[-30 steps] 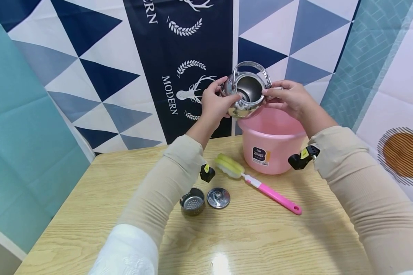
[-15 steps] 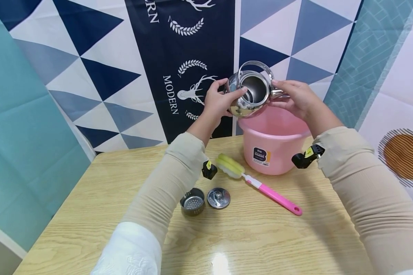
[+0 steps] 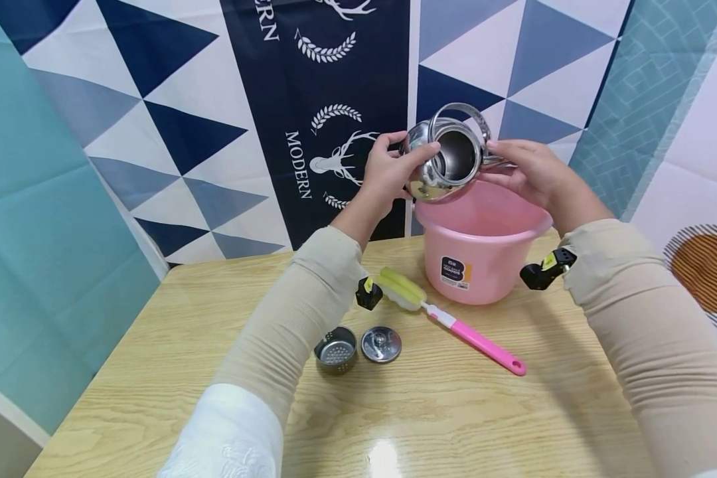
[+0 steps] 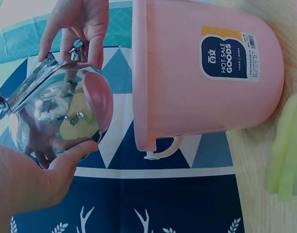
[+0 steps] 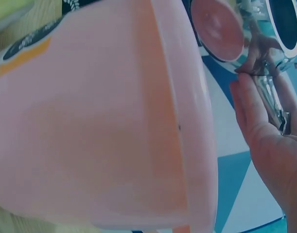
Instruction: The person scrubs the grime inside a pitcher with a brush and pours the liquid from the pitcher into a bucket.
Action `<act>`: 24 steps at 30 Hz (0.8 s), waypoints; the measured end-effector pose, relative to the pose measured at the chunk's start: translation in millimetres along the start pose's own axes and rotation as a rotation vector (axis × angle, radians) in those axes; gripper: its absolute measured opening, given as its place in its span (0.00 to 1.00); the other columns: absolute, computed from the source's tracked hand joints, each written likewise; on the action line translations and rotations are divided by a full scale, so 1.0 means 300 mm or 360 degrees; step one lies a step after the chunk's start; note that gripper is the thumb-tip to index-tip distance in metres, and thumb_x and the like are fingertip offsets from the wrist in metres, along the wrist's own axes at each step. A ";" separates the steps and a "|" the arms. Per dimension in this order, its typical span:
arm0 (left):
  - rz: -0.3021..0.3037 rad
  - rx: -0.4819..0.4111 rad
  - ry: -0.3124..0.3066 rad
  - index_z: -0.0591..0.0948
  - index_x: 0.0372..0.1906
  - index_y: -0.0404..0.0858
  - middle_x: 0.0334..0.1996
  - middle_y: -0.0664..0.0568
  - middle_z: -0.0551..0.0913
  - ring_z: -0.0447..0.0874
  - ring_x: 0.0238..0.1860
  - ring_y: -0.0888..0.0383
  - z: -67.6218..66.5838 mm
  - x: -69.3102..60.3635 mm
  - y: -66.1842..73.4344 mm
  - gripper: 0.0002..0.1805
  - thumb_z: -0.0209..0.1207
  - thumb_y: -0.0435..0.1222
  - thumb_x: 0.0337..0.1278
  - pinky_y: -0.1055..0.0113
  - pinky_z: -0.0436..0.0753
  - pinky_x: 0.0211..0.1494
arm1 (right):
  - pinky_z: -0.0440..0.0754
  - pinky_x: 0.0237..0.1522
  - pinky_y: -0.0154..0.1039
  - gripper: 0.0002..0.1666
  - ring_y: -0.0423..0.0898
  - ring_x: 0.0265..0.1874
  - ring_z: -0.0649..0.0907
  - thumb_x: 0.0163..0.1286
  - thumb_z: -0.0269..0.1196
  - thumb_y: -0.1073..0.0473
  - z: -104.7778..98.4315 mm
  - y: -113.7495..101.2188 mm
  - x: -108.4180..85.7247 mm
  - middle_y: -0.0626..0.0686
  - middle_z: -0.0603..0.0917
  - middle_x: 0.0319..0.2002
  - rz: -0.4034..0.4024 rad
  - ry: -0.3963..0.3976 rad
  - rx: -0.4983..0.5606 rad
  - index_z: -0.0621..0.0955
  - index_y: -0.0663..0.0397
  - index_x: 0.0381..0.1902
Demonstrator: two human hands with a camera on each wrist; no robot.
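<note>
A shiny steel teapot [image 3: 428, 189] with an arched top handle is held up above the left part of the pink bucket's [image 3: 480, 265] rim. It has no lid on, and its mouth tilts toward me. My left hand [image 3: 390, 171] grips the pot's left side, thumb at the mouth's rim. On the other side my right hand [image 3: 528, 169] holds the spout [image 5: 270, 99] between thumb and fingers. The left wrist view shows the pot's round base [image 4: 100, 99] facing the bucket. Whether any liquid is inside cannot be seen.
On the wooden table [image 3: 215, 318] lie a perforated metal strainer [image 3: 336, 352] and a round steel lid [image 3: 381, 344]. A sponge brush [image 3: 472, 337] with a pink handle lies in front of the bucket. Patterned cloth [image 3: 185, 133] hangs directly behind the table.
Both hands have carried the teapot a little to the right. The pot has turned slightly, so more of its spout shows by my right hand. Things on the table have stayed put.
</note>
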State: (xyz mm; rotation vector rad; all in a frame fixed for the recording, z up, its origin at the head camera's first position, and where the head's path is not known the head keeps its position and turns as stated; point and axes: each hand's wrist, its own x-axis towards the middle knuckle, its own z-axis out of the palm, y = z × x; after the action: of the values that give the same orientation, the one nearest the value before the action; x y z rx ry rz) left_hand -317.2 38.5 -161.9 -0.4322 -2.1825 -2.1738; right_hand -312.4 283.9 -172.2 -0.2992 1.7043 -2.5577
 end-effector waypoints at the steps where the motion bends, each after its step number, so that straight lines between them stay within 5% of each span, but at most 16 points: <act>1: 0.0010 0.0001 -0.0002 0.69 0.63 0.48 0.49 0.52 0.75 0.83 0.40 0.57 0.002 0.000 0.001 0.34 0.70 0.47 0.52 0.55 0.88 0.39 | 0.87 0.41 0.43 0.05 0.50 0.36 0.86 0.68 0.64 0.67 -0.003 -0.002 -0.001 0.58 0.84 0.36 0.0001 0.0001 0.0009 0.85 0.63 0.38; 9: 0.0087 0.0175 -0.0010 0.68 0.62 0.49 0.47 0.55 0.76 0.78 0.42 0.59 0.017 0.013 -0.004 0.36 0.72 0.45 0.49 0.63 0.88 0.34 | 0.87 0.43 0.42 0.06 0.51 0.37 0.86 0.67 0.63 0.71 -0.029 0.000 -0.002 0.58 0.85 0.37 -0.0058 -0.0067 0.0059 0.85 0.65 0.39; 16: 0.0150 0.0371 -0.0021 0.68 0.62 0.48 0.53 0.56 0.75 0.76 0.48 0.63 0.028 0.021 -0.008 0.38 0.74 0.43 0.46 0.77 0.82 0.43 | 0.86 0.44 0.41 0.09 0.51 0.38 0.86 0.66 0.60 0.75 -0.062 0.009 -0.006 0.58 0.84 0.41 -0.0113 -0.0094 0.0091 0.84 0.66 0.42; 24: 0.0225 0.0455 -0.0060 0.68 0.61 0.47 0.56 0.58 0.71 0.71 0.51 0.66 0.050 0.030 -0.015 0.38 0.75 0.41 0.44 0.81 0.77 0.49 | 0.86 0.44 0.41 0.12 0.52 0.39 0.87 0.65 0.59 0.78 -0.087 0.004 -0.018 0.58 0.86 0.42 -0.0143 -0.0067 0.0126 0.85 0.66 0.43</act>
State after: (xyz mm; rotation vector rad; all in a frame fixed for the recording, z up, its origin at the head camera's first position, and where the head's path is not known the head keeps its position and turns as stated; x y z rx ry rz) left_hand -324.3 54.9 -164.6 -0.5937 -2.3528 -1.7631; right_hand -312.2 307.9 -183.8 -0.4317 1.6067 -2.6535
